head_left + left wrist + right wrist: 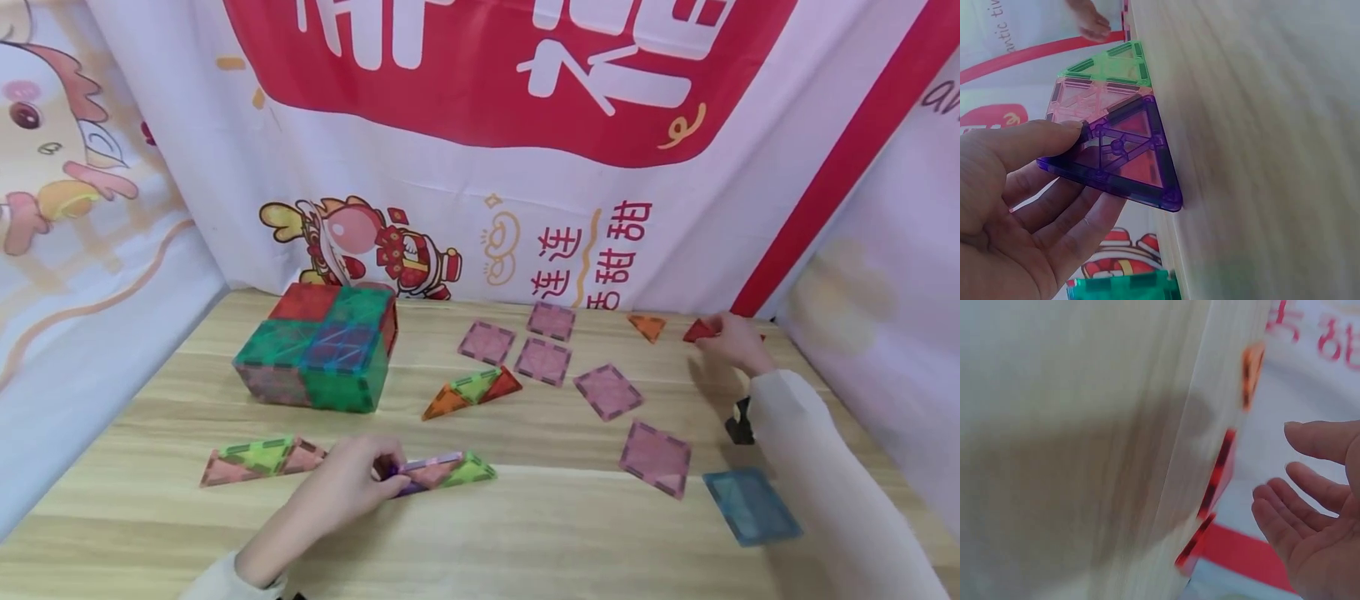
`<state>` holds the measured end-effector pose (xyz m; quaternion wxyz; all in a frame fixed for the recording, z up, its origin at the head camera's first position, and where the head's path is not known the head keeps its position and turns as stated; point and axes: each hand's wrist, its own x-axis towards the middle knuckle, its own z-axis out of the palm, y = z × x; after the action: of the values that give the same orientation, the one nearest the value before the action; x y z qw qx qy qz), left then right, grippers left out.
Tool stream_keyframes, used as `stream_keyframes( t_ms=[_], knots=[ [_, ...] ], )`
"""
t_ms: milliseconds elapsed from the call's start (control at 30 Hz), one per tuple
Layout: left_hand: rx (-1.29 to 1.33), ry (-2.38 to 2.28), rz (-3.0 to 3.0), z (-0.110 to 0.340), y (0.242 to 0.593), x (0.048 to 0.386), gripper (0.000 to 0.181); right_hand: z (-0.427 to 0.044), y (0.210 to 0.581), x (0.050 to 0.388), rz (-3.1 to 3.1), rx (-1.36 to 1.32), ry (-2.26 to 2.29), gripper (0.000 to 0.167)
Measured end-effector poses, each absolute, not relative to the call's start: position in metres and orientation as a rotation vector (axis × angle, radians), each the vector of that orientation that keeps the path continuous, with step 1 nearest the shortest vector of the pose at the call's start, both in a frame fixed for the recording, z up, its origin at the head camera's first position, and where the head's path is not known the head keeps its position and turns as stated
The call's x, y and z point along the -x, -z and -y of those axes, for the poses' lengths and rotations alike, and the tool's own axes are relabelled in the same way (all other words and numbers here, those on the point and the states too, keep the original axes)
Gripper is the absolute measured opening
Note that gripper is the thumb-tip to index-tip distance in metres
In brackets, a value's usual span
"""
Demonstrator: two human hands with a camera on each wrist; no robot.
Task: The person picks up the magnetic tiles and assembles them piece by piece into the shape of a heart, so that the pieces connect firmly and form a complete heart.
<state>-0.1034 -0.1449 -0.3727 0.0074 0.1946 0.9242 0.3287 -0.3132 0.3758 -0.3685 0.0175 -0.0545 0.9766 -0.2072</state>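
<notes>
My left hand (348,477) pinches a purple triangular magnetic tile (1116,147) between thumb and fingers. That tile adjoins a pink triangle (431,473) and a light green triangle (471,469) in a strip standing on the table. At the back right, my right hand (733,343) hovers over red triangular tiles (699,331). The right wrist view shows its fingers spread apart, with a gap between them and two red tiles (1217,475). An orange triangular tile (647,326) lies just left of that hand.
A box of green, red and blue tiles (348,387) stands at the back left. Triangle strips stand near the left hand (262,457) and mid-table (474,387). Several pink square tiles (607,392) lie right of centre, with a blue square (752,504) beside the right forearm. A printed curtain (450,167) hangs behind.
</notes>
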Motion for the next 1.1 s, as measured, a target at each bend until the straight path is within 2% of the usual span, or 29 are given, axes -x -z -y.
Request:
stream_keyframes(
  t_ms=[233,433,533,667,733,967,1100],
  knots=[
    [-0.560,-1.042,-2.901,0.165,0.377,0.084,0.016,-0.390,0.374,0.326,-2.925,0.147,0.507,0.069],
    [-0.507,-1.028,-2.872,0.197,0.384,0.068,0.012,-0.399,0.379,0.332,-2.867,0.238,0.452,0.075],
    [-0.568,-1.035,-2.909,0.218,0.391,0.061,0.015,-0.402,0.381,0.334,-2.874,0.247,0.399,0.071],
    [-0.666,-1.085,-2.996,0.248,0.401,0.050,0.021,-0.400,0.384,0.338,-2.941,0.210,0.433,0.044],
    [-0.584,-1.063,-3.028,0.262,0.402,0.045,0.020,-0.398,0.385,0.340,-2.987,0.149,0.465,0.037],
    [0.003,-0.780,-3.040,0.291,0.398,0.041,0.014,-0.390,0.391,0.342,-3.081,-0.193,0.474,0.035],
    [0.098,-0.724,-3.084,0.303,0.400,0.042,0.016,-0.389,0.392,0.347,-3.065,-0.212,0.496,0.044]
  ],
)
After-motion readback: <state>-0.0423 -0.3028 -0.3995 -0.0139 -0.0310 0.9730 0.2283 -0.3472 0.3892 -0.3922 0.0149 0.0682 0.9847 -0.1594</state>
